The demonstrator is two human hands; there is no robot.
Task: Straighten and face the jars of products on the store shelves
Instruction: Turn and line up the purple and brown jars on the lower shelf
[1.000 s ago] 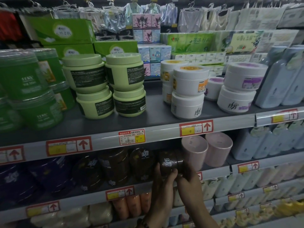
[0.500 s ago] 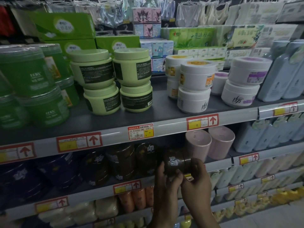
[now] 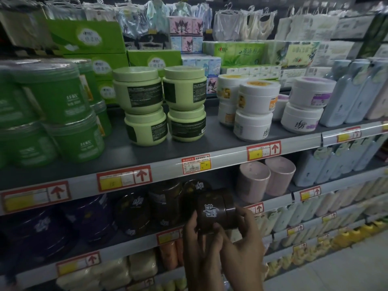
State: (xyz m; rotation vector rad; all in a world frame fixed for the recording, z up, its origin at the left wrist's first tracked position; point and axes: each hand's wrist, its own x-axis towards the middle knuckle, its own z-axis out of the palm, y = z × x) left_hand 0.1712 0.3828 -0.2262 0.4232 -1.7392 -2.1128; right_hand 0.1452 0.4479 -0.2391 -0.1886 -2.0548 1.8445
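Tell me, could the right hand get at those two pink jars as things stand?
Probably not yet: the right hand grips the brown jar along with the left hand. The pink jars stand close by on the same shelf, nothing between, so once freed it likely could.

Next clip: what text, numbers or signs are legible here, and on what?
"9": right yellow tag, below the white jars.
"15" (faint): middle yellow tag, below the light green jars.
"9": red-bordered shelf label.
Red up arrows: on the shelf-edge tags.
Unreadable: jar labels, tissue-pack print and the white logo on the held brown jar are too blurred or small.
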